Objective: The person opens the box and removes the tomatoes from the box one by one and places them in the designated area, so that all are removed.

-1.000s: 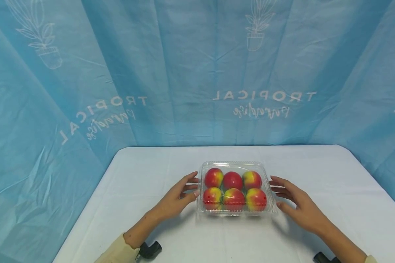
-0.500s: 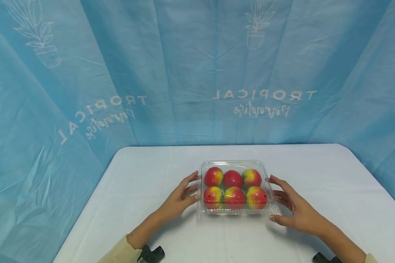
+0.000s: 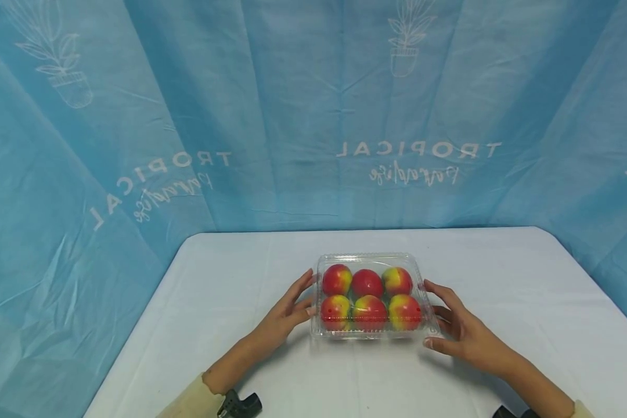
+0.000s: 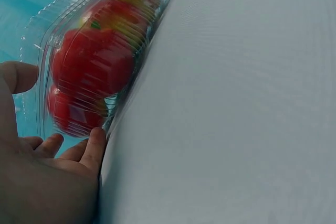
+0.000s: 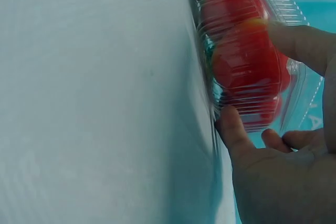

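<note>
Nearest, at lower left, show a pale sleeve (image 3: 192, 398) and a black device (image 3: 240, 404); beyond them the left hand (image 3: 274, 325) stands at the left end of a clear plastic box (image 3: 371, 335), its grip wide, thumb apart from the fingers; the right hand (image 3: 467, 337) flanks the right end, its grip likewise wide, thumb near the front corner; whether either hand presses the plastic I cannot tell; the box sits on the white desk (image 3: 251, 261), holding six fruits (image 3: 367, 283), red and mostly yellow-patched, in two rows; behind hangs a blue cloth (image 3: 292, 104) with mirrored lettering (image 3: 401, 148).
</note>
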